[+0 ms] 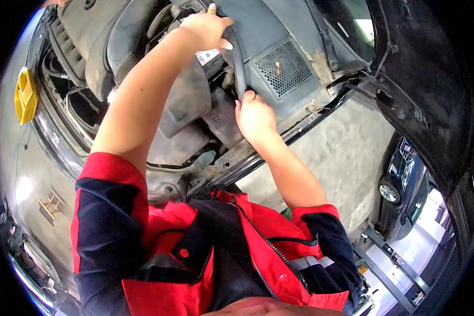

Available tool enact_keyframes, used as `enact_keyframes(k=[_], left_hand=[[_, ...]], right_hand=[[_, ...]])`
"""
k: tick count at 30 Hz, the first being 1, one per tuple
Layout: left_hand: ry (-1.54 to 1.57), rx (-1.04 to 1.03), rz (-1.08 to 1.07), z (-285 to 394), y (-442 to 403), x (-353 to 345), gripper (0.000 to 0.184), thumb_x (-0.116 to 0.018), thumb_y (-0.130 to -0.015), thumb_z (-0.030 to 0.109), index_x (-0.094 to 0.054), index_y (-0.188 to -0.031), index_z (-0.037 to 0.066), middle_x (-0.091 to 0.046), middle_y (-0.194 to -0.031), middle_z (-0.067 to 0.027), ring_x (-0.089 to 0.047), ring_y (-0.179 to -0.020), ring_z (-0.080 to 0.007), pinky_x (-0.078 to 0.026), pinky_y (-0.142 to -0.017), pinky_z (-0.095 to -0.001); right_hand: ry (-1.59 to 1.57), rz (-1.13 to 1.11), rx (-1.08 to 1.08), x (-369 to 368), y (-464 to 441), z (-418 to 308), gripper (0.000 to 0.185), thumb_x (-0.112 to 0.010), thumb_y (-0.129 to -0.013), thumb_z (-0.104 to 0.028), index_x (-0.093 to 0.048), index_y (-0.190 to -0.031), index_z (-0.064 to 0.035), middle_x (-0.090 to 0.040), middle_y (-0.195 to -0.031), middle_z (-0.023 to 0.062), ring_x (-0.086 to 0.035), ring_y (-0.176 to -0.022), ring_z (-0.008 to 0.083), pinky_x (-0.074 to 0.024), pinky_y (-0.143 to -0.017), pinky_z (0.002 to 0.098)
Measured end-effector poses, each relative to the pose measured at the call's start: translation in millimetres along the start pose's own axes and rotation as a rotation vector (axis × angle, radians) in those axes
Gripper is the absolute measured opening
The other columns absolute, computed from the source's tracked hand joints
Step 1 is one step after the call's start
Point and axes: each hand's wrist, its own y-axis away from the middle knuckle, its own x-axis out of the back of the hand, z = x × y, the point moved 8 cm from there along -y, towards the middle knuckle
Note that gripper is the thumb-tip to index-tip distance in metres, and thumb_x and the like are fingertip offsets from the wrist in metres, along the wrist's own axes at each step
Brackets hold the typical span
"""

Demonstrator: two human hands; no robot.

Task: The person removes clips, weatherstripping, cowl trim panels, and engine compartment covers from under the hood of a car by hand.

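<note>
A long black rubber strip runs along the edge of the grey plastic cowl in an engine bay. My left hand lies over its upper part, with thumb and fingers spread against it. Lower down, my right hand has its fingers curled round the strip near its lower end. Between my hands and to their left are a white and red label, a ribbed hose and a dark plastic cover. Some fingertips are hidden behind the strip.
A honeycomb grille is set in the cowl at the right. A yellow container stands at the far left, and a brush lies on the floor. The raised hood hangs at the right; beyond it are a parked car and lift arms.
</note>
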Motion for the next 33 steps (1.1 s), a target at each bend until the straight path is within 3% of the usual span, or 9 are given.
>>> enact_keyframes(k=[3, 4, 8, 11, 12, 15, 22, 25, 33], left_hand=[[0.051, 0.101, -0.208, 5, -8, 2, 0.066, -0.069, -0.085, 0.05, -0.054, -0.137, 0.014, -0.055, -0.129, -0.036, -0.056, -0.123, -0.0409, -0.046, -0.103, -0.0439], [0.109, 0.086, -0.205, 11, -4, 8, 0.079, -0.067, -0.082, 0.061, -0.054, -0.134, 0.004, -0.048, -0.142, -0.0278, -0.058, -0.121, -0.0381, -0.05, -0.099, -0.0467], [0.178, 0.196, -0.068, 9, -1, 5, 0.077, -0.067, -0.081, 0.065, -0.054, -0.134, 0.012, -0.052, -0.135, -0.0294, -0.057, -0.121, -0.0426, -0.05, -0.098, -0.0511], [0.182, 0.221, -0.039, 12, 7, 13, 0.067, -0.066, -0.086, 0.056, -0.054, -0.133, 0.009, -0.057, -0.132, -0.0278, -0.059, -0.119, -0.0413, -0.05, -0.098, -0.0484], [0.143, 0.235, -0.107, 21, 20, 34, 0.081, -0.064, -0.086, 0.059, -0.045, -0.142, 0.004, -0.03, -0.152, -0.0353, -0.044, -0.136, -0.045, -0.037, -0.111, -0.0517], [0.149, 0.272, -0.221, 18, 11, 21, 0.085, -0.064, -0.084, 0.062, -0.041, -0.145, 0.007, -0.027, -0.151, -0.0388, -0.044, -0.136, -0.0447, -0.036, -0.111, -0.0531], [0.171, 0.259, -0.254, 8, 3, 14, 0.067, -0.053, -0.094, 0.052, -0.045, -0.143, 0.008, -0.03, -0.153, -0.0339, -0.037, -0.139, -0.0478, -0.033, -0.111, -0.0579], [0.144, 0.264, -0.232, 11, 8, 19, 0.058, -0.05, -0.096, 0.046, -0.049, -0.139, 0.008, -0.035, -0.151, -0.0321, -0.026, -0.143, -0.0512, -0.029, -0.113, -0.0595], [0.137, 0.251, -0.171, 11, 12, 11, 0.063, -0.052, -0.096, 0.051, -0.046, -0.141, 0.008, -0.031, -0.154, -0.0314, -0.024, -0.147, -0.0444, -0.026, -0.115, -0.0583]], right_hand=[[0.099, 0.002, 0.011, -18, -6, -7, 0.021, -0.059, -0.092, -0.023, -0.054, -0.094, -0.0026, -0.066, -0.087, 0.0154, -0.071, -0.076, 0.0271, -0.06, -0.063, 0.0348], [0.142, -0.009, 0.001, -25, -5, -8, 0.019, -0.059, -0.091, -0.021, -0.054, -0.094, -0.0028, -0.066, -0.086, 0.0151, -0.071, -0.076, 0.026, -0.06, -0.062, 0.0338], [0.096, 0.021, -0.026, -23, -5, -4, 0.027, -0.061, -0.093, -0.029, -0.052, -0.091, -0.0032, -0.067, -0.083, 0.0155, -0.071, -0.072, 0.0318, -0.0595, -0.063, 0.0408], [-0.222, -0.054, -0.048, -8, -13, 13, 0.041, -0.064, -0.092, -0.038, -0.057, -0.097, 0.002, -0.068, -0.086, 0.0202, -0.068, -0.073, 0.0413, -0.0569, -0.07, 0.0484], [-0.2, 0.013, 0.012, 8, -21, 13, 0.048, -0.065, -0.091, -0.044, -0.058, -0.098, 0.0032, -0.068, -0.087, 0.0226, -0.068, -0.078, 0.0444, -0.0555, -0.073, 0.0506], [-0.251, 0.021, -0.054, 50, -54, 3, 0.052, -0.06, -0.093, -0.049, -0.056, -0.103, 0.0024, -0.067, -0.097, 0.0225, -0.069, -0.088, 0.0367, -0.0566, -0.073, 0.0465], [0.042, 0.361, -0.007, 28, -87, -24, 0.039, -0.058, -0.093, -0.04, -0.061, -0.099, -0.001, -0.064, -0.097, 0.0199, -0.061, -0.096, 0.0368, -0.0504, -0.084, 0.0486], [0.117, 0.312, -0.012, 22, -93, -31, 0.04, -0.059, -0.093, -0.038, -0.06, -0.096, 0.002, -0.062, -0.097, 0.0225, -0.061, -0.097, 0.0382, -0.0494, -0.086, 0.0499], [0.071, 0.263, 0.208, 32, -97, -21, 0.037, -0.059, -0.091, -0.036, -0.063, -0.093, 0.0012, -0.064, -0.096, 0.0197, -0.06, -0.097, 0.0394, -0.0444, -0.089, 0.0488]])
